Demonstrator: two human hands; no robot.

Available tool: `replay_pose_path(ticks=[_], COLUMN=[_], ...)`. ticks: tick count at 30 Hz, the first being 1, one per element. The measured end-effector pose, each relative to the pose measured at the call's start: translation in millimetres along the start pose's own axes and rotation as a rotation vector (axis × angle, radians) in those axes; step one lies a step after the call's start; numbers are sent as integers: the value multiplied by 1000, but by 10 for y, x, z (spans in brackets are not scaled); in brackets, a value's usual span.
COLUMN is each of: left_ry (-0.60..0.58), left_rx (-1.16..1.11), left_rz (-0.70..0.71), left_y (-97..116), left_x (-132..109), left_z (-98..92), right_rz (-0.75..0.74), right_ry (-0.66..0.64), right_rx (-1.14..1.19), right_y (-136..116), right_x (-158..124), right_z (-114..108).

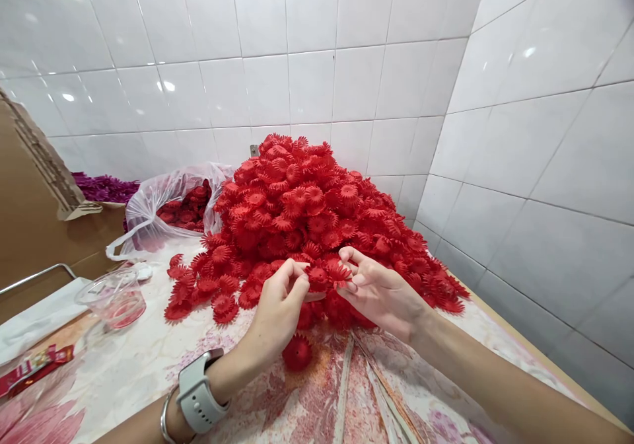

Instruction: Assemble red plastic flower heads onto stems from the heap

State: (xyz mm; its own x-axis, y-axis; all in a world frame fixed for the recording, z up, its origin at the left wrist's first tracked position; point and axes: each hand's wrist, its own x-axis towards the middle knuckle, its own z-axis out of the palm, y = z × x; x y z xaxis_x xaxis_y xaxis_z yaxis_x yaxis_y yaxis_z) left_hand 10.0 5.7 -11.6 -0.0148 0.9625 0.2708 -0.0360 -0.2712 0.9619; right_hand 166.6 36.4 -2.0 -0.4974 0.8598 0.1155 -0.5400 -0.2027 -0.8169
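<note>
A tall heap of red artificial flower heads (pixel 317 193) rises against the tiled wall. In front of it, my left hand (pixel 282 305) pinches a red flower piece (pixel 317 277) between thumb and fingers. My right hand (pixel 376 289) is at the right side of the same petals, its thumb and fingertips closed at their edge and another finger raised. Below my hands, a single red flower head (pixel 298 351) lies on the tablecloth. Thin pale strips (pixel 379 391) lie between my forearms, their far ends near the heap.
To the left stand a clear plastic cup (pixel 116 298) with red residue, a plastic bag (pixel 148 209) of red flowers and a cardboard box (pixel 44 219). A red wrapper (pixel 37 369) lies near the left edge. Tiled walls (pixel 535 140) border the back and right.
</note>
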Motion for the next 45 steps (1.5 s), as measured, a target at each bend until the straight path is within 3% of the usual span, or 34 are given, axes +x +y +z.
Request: replay_pose_path(ticks=[4,11,17,19,25,28,31,34,36,40,45], left_ry=[18,13,-53,-67,-194,-173,-210,-137,-97,-72,101], left_rx=[5,553,575,527,236,286,162,-34,-164,-246,-92], left_rz=[-13,270,377,350,71,18,-71,-153,-196,-241,-206], left_y=[32,48,8,26,125,103,67,70,98,120,12], left_x=[-7,-58,-89,-112,-135,-78,-42,-46,-47,-12,0], left_z=[-16,-76,-69,-65,-24,-41,-74,-88,-83,-69,-81], right_rz=[-3,-126,-92,-112,-168,-141,-66,-23,-87,-176,-150], right_ry=[-20,13,-9,-9,-57,-30,37,148,218,245,209], right_rx=[-71,-343,-665,-709,-786,-629,-333,-43,55,34,-133], right_y=[7,5,68,71,56,39,5,-78,-167,-298,-199], right_x=[12,6,-91,-125,-164,-142,-98,-55,-37,-19,15], right_z=[10,-34,68,93,82,70,59,22,-24,-106,-113])
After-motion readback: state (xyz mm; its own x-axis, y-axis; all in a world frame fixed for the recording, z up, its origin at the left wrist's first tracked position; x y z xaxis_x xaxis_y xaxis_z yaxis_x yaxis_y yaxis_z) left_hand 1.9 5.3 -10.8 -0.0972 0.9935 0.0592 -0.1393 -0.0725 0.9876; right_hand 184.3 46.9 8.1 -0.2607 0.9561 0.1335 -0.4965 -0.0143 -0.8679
